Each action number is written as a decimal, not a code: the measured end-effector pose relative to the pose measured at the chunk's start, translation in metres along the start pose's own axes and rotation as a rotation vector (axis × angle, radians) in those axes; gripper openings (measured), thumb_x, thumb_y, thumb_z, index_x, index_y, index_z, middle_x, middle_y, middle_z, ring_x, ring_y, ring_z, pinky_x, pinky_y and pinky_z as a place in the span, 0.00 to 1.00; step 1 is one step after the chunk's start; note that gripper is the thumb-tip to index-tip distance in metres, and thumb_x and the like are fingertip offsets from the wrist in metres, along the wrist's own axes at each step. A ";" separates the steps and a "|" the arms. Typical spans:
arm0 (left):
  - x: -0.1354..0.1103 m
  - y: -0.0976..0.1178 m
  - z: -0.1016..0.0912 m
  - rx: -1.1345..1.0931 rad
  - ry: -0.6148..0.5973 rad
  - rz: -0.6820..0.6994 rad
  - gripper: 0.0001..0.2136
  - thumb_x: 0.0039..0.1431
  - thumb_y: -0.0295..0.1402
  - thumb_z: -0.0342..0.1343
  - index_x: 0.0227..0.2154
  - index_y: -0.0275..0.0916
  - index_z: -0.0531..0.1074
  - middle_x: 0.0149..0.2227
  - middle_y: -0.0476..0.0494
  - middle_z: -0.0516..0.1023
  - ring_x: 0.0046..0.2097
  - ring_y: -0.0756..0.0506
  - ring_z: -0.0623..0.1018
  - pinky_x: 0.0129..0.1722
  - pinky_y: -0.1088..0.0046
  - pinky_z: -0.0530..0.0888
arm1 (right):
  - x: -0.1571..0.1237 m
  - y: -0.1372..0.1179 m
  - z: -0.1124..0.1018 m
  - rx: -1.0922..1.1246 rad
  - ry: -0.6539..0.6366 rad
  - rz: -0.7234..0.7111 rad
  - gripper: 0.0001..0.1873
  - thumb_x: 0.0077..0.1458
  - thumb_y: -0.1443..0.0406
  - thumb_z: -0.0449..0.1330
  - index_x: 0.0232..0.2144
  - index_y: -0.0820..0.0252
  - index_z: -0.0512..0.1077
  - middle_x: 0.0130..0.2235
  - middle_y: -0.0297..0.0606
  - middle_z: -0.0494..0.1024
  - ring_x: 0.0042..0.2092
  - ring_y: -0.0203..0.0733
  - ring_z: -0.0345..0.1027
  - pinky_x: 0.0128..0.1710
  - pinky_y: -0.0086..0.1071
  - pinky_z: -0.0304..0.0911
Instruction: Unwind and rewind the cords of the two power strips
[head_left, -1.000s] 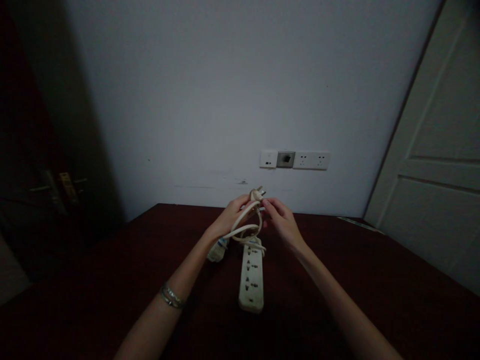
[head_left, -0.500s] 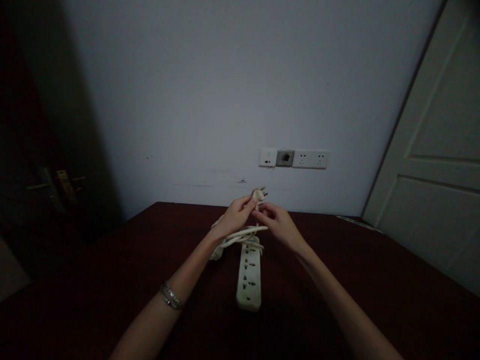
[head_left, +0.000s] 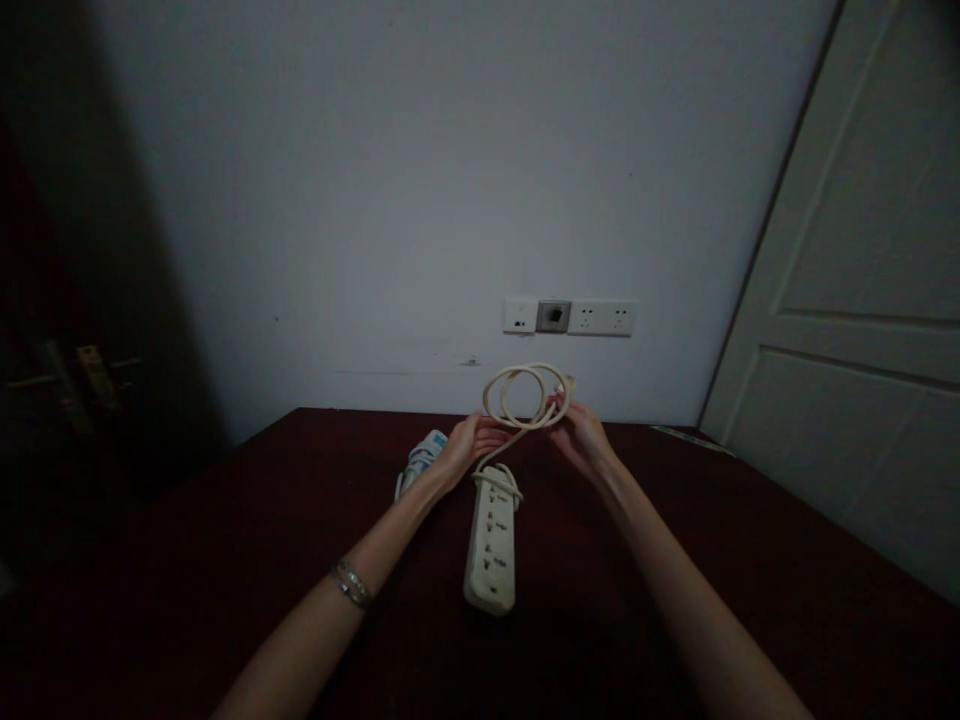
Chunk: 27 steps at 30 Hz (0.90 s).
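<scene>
A white power strip [head_left: 491, 545] lies lengthwise on the dark red table, with some turns of its cord round the far end. My right hand [head_left: 585, 435] is closed on the looped cord [head_left: 529, 368] close to its plug end, holding the loops up above the table. The plug itself is mostly hidden by the fingers and cord. On the left of the loops, my left hand [head_left: 466, 450] has its fingers stretched out beside the cord, apparently gripping nothing. Behind my left wrist lies a second white item with blue parts [head_left: 426, 455], partly covered and wrapped in a cord.
Wall sockets [head_left: 601, 318] and a grey switch plate [head_left: 553, 316] are set in the wall behind the table [head_left: 337, 470]. A pale panelled door [head_left: 847, 380] stands at the right. At the left is a dark door with a handle [head_left: 97, 375].
My left hand has come off the plug and moved slightly down. My right hand has lifted the cord, which now hangs in open loops. The view has shifted a little to the right.
</scene>
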<state>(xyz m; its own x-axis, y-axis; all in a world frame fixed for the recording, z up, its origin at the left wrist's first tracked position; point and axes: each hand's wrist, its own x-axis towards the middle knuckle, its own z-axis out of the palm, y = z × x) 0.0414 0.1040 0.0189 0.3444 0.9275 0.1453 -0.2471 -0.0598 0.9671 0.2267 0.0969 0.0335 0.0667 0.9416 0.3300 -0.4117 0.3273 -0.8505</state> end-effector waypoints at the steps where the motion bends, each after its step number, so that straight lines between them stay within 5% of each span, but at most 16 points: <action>1: -0.001 -0.004 0.004 0.056 -0.018 0.014 0.18 0.60 0.39 0.42 0.33 0.30 0.72 0.29 0.40 0.76 0.30 0.50 0.74 0.35 0.74 0.69 | 0.002 0.002 -0.004 0.020 0.033 0.003 0.12 0.40 0.58 0.63 0.22 0.59 0.67 0.21 0.30 0.67 0.24 0.33 0.60 0.27 0.29 0.60; 6: -0.009 -0.010 0.019 0.548 -0.078 0.190 0.13 0.54 0.37 0.50 0.31 0.33 0.75 0.26 0.47 0.73 0.30 0.50 0.69 0.32 0.76 0.65 | 0.009 0.012 -0.019 0.088 0.180 0.069 0.09 0.42 0.63 0.63 0.22 0.59 0.66 0.20 0.30 0.67 0.23 0.33 0.63 0.24 0.28 0.62; 10: -0.016 -0.016 0.027 0.659 -0.105 0.389 0.15 0.58 0.40 0.46 0.32 0.34 0.73 0.29 0.47 0.73 0.32 0.50 0.68 0.33 0.76 0.63 | 0.014 0.022 -0.034 0.115 0.268 0.116 0.10 0.47 0.63 0.61 0.22 0.59 0.64 0.19 0.29 0.68 0.22 0.32 0.63 0.23 0.27 0.63; 20: -0.024 -0.018 0.024 0.876 -0.593 0.159 0.15 0.55 0.40 0.50 0.21 0.34 0.71 0.16 0.53 0.62 0.21 0.54 0.60 0.21 0.79 0.56 | 0.020 0.033 -0.096 0.123 0.573 0.118 0.13 0.51 0.66 0.60 0.19 0.61 0.63 0.14 0.29 0.65 0.16 0.29 0.59 0.17 0.22 0.61; 27: -0.021 -0.004 0.014 0.876 -0.826 -0.043 0.13 0.53 0.37 0.52 0.19 0.34 0.67 0.16 0.52 0.65 0.20 0.54 0.64 0.21 0.80 0.60 | 0.023 0.016 -0.122 0.163 0.736 0.056 0.10 0.51 0.68 0.60 0.21 0.63 0.63 0.15 0.27 0.67 0.15 0.29 0.61 0.16 0.21 0.62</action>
<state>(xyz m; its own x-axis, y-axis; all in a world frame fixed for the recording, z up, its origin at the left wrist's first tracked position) 0.0473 0.0793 0.0146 0.8922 0.4381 -0.1100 0.3672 -0.5618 0.7413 0.3323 0.1332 -0.0220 0.6078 0.7850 -0.1197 -0.5581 0.3151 -0.7676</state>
